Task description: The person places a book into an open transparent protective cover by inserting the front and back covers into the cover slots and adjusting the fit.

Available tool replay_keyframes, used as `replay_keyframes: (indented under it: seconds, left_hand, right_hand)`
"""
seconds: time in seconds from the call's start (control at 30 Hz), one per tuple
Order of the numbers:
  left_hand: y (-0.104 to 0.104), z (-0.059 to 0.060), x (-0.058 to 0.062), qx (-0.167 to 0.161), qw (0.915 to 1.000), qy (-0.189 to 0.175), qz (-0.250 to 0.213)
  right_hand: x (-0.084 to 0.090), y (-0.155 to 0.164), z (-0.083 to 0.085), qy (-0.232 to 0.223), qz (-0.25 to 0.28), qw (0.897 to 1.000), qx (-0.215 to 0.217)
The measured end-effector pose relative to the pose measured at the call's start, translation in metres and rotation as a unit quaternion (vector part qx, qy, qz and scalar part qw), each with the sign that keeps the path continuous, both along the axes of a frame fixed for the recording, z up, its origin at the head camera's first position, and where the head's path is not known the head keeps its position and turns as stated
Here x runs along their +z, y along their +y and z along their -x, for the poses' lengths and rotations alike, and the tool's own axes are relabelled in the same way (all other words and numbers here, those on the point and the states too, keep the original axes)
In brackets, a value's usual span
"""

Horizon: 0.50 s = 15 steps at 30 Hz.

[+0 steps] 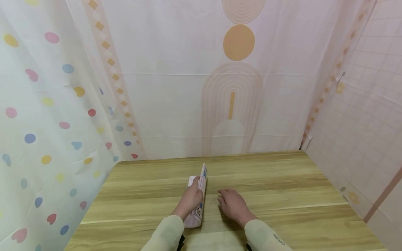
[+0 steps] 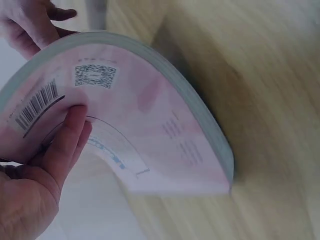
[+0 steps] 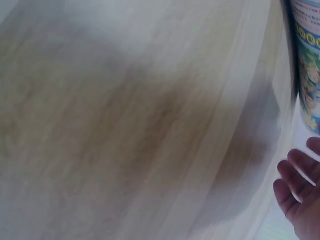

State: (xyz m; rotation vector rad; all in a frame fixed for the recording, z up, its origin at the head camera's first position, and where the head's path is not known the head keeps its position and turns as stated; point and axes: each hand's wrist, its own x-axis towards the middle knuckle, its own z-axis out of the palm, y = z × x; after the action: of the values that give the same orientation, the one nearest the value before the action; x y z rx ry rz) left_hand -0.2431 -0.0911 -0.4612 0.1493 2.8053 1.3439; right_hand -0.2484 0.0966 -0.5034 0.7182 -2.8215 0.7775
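Observation:
A thick paperback book [image 1: 193,221] with a pink back cover stands bent over the table, held by my left hand [image 1: 191,197]. In the left wrist view, the fingers of that hand press on the curved pink cover [image 2: 150,145], which carries a barcode [image 2: 37,107] and a QR code [image 2: 95,76]. My right hand [image 1: 233,204] is just right of the book, fingers loosely bent and holding nothing. The right wrist view has the book's colourful illustrated front [image 3: 310,65] at its right edge, above the spread fingers of my right hand [image 3: 302,190].
The wood-grain table [image 1: 282,181] reaches back to a patterned curtain [image 1: 169,115]. A dotted curtain [image 1: 62,146] hangs along the left side and a grid-patterned one [image 1: 361,122] along the right.

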Motion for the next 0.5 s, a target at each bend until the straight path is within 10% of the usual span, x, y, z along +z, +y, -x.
replay_keyframes:
  seconds: [0.27,0.5]
  left_hand:
    - [0.003,-0.001,0.018,0.004,0.9957,-0.001,-0.093]
    - [0.000,-0.002,0.025,0.007,0.9830,-0.010,-0.183]
  right_hand:
    - [0.009,-0.009,0.000,-0.084,0.076,0.993,0.045]
    - [0.013,-0.012,0.000,-0.154,0.127,0.980,0.001]
